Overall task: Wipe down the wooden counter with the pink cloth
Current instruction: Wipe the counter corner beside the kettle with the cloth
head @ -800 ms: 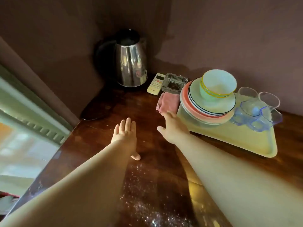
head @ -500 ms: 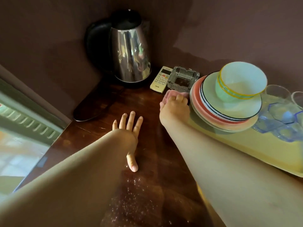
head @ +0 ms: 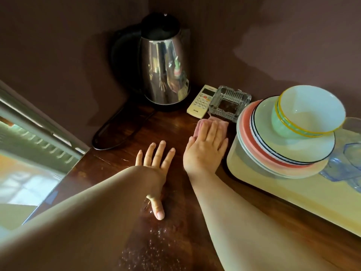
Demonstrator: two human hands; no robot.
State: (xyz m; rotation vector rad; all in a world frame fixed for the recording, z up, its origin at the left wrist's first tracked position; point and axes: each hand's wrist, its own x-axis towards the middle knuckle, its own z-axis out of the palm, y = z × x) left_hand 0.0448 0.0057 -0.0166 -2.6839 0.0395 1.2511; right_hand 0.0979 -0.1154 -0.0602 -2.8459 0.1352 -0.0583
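The pink cloth [head: 223, 123] lies folded on the dark wooden counter [head: 175, 192], just in front of a glass ashtray. My right hand [head: 206, 148] lies flat on top of it with straight fingers and covers most of it. My left hand [head: 156, 161] rests flat on the bare counter to the left, fingers spread and thumb pointing back toward me. A patch of water droplets or crumbs [head: 154, 247] glistens on the wood near my left forearm.
A steel kettle [head: 164, 63] on its base stands in the back corner. Beside it lie a white remote [head: 202, 100] and the glass ashtray [head: 229, 103]. A yellow tray [head: 293, 194] at right carries stacked plates [head: 289, 153], a bowl [head: 308, 112] and blue glasses [head: 343, 165]. The counter's left edge runs along a window.
My right hand reached forward onto the pink cloth and flattened out on it from a curled pose. My left hand slid slightly forward on the counter. The view moved closer.
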